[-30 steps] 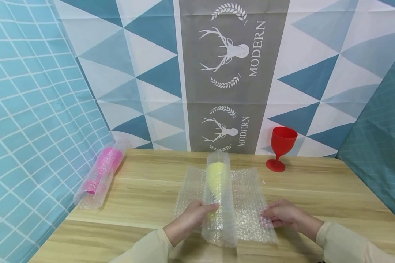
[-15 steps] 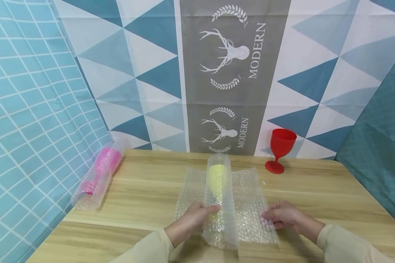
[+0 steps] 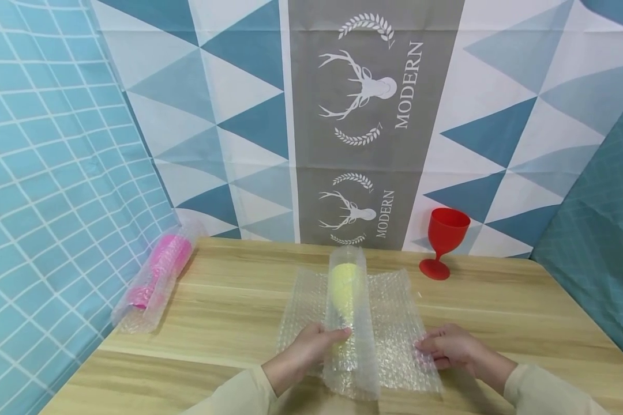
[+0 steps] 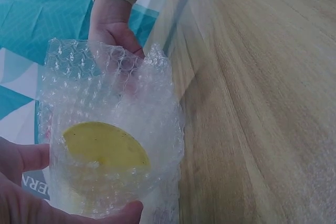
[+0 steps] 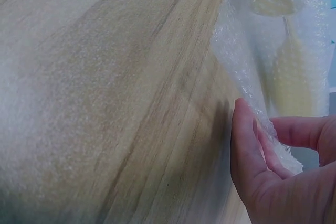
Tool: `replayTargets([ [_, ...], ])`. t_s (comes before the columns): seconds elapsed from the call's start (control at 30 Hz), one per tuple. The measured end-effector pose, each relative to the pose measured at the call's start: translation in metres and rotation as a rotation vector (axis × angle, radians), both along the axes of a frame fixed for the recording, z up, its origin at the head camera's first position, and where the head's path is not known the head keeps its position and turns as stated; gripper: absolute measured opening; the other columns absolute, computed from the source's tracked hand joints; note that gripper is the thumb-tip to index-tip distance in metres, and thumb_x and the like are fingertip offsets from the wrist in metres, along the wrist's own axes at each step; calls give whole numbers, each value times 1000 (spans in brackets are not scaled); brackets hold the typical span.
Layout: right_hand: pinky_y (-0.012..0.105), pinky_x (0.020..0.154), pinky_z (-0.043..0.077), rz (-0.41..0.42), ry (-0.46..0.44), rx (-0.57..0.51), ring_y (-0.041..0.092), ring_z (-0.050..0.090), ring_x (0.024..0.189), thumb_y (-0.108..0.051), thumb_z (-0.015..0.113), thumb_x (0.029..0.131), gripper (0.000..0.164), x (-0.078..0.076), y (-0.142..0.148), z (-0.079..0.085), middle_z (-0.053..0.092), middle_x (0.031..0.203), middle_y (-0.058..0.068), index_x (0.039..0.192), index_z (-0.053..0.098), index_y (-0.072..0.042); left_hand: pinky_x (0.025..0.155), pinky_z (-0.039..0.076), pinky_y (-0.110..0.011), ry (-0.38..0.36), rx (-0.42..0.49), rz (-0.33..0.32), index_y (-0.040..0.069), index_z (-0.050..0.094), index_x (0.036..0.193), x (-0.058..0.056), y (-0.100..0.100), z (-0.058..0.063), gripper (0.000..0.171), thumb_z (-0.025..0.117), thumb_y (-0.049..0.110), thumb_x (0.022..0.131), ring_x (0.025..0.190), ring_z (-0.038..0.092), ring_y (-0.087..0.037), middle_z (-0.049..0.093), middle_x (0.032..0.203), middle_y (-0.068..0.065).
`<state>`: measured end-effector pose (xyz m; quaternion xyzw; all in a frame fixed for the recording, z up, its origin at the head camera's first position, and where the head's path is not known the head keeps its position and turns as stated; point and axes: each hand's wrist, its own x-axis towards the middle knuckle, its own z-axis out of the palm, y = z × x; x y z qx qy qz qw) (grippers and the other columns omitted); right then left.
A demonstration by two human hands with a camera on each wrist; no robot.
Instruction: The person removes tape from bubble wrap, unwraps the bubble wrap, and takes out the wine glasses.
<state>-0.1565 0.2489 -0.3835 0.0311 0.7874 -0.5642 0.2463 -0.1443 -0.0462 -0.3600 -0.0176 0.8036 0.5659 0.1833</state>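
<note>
A yellow goblet [image 3: 345, 282] lies partly rolled up in a clear bubble wrap sheet [image 3: 391, 305], its bowl toward the back wall. My left hand [image 3: 311, 344] grips the roll near the goblet's stem, thumb on top. In the left wrist view, the round yellow base [image 4: 105, 145] shows through the plastic, close to the fingers. On the other side, my right hand [image 3: 450, 347] pinches the flat sheet's right edge between thumb and fingers. Through the wrap [image 5: 233, 51] the goblet's base and bowl are visible in the right wrist view, blurred by the bubbles.
A pink goblet [image 3: 167, 256] rolled in bubble wrap lies at the table's left edge, against the blue grid cloth. The red goblet [image 3: 446, 233] stands upright and unwrapped at the back right. Patterned cloth walls [image 3: 254, 138] border the wooden table [image 3: 228, 305].
Both hands keep their holds on the bubble wrap, and the goblets have not moved. The head view has shifted slightly, so the scene sits a little lower in it.
</note>
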Motion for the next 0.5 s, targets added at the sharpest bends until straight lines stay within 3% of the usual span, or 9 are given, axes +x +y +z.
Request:
replayTargets([
  [0.2,22,69,59,3,-6,-41,5,67,73,-12,62,93,20,-1,2,2,70,77,-5,101,67,5,102,44,-61,3,-22,-65,-18,51,115,-1,0,3,64,65,39,90,115,55,-45,57,123,-29],
  [0.33,23,70,60,13,-11,-72,5,69,73,-12,62,93,23,-2,4,4,72,78,-4,104,66,8,109,35,-67,-24,-32,-111,-21,46,127,-3,-1,7,74,64,41,91,126,46,-54,47,137,-38],
  [0.5,23,70,61,17,3,-74,5,68,73,-12,61,92,28,-4,8,9,71,78,-4,106,65,11,108,35,-67,-47,-37,-117,-22,37,134,-4,-1,10,81,64,41,90,123,47,-57,41,139,-41],
])
